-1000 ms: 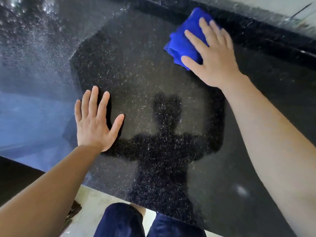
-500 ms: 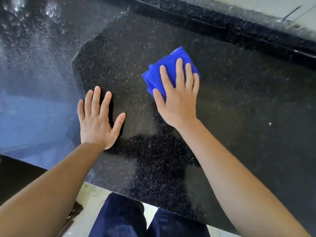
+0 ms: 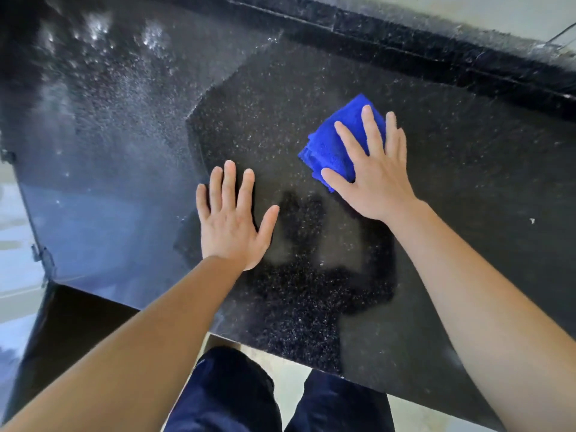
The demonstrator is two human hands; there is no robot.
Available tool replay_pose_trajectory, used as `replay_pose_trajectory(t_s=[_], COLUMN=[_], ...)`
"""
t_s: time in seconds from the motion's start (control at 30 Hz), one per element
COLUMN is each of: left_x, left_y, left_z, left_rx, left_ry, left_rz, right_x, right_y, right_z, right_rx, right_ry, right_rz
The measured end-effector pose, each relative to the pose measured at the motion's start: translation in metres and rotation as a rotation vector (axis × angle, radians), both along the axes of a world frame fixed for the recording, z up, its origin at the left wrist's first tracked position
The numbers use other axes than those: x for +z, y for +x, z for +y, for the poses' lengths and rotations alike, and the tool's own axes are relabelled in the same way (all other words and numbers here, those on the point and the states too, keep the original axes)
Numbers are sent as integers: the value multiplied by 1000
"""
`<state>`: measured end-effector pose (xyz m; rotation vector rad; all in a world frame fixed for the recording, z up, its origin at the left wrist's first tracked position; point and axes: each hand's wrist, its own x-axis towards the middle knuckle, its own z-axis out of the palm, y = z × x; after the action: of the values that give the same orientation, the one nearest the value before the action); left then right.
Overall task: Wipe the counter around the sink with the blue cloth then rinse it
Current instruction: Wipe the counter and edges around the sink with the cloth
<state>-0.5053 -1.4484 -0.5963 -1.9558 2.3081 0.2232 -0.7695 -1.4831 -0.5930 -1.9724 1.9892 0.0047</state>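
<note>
The folded blue cloth point(image 3: 330, 145) lies on the black speckled counter point(image 3: 467, 194), right of the middle. My right hand point(image 3: 377, 179) presses flat on top of it with fingers spread, covering its near right part. My left hand point(image 3: 230, 226) rests flat on the bare counter to the left of the cloth, fingers apart and holding nothing. No sink shows in this view.
A raised black ledge point(image 3: 436, 54) runs along the back of the counter. The counter's front edge point(image 3: 280, 347) is just above my legs in dark trousers point(image 3: 224, 394). A small white speck point(image 3: 532, 220) sits at the right. The left part of the counter is shiny with reflections.
My right hand has dragged the blue cloth from beside the back ledge toward me, to the middle of the counter. My left hand stays flat in the same spot.
</note>
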Motion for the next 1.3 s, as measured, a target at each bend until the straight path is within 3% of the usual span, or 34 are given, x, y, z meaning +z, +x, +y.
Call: replay_pose_trajectory(t_s=[0.13, 0.23, 0.33, 0.43, 0.53, 0.63, 0.77, 0.9, 1.07, 1.3], left_x=[0, 8, 21, 25, 17, 9, 0, 0, -1, -2], left_y=[3, 18, 61, 129, 196, 242, 259, 256, 254, 255], left_z=[0, -13, -36, -51, -56, -50, -38, -37, -36, -36], left_rx=[-23, -76, -162, -182, -130, -79, -127, -103, -114, -121], left_ry=[14, -20, -134, -230, -252, -241, -209, -193, -193, -179], left_rz=[56, 257, 442, 425, 341, 301, 277, 276, 258, 259], right_x=[7, 12, 10, 8, 5, 2, 9, 17, 21, 13], right_y=[25, 39, 65, 105, 166, 241, 299, 275, 247, 309], right_z=[6, 3, -12, -44, -71, -60, 29, 135, 171, 106], right_rx=[-149, -266, -441, -575, -522, -320, -51, 84, 51, -252], right_ry=[51, 101, 126, 96, 52, -7, -38, 16, 74, 21], right_rz=[53, 75, 68, 63, 65, 41, 9, 26, 43, 25])
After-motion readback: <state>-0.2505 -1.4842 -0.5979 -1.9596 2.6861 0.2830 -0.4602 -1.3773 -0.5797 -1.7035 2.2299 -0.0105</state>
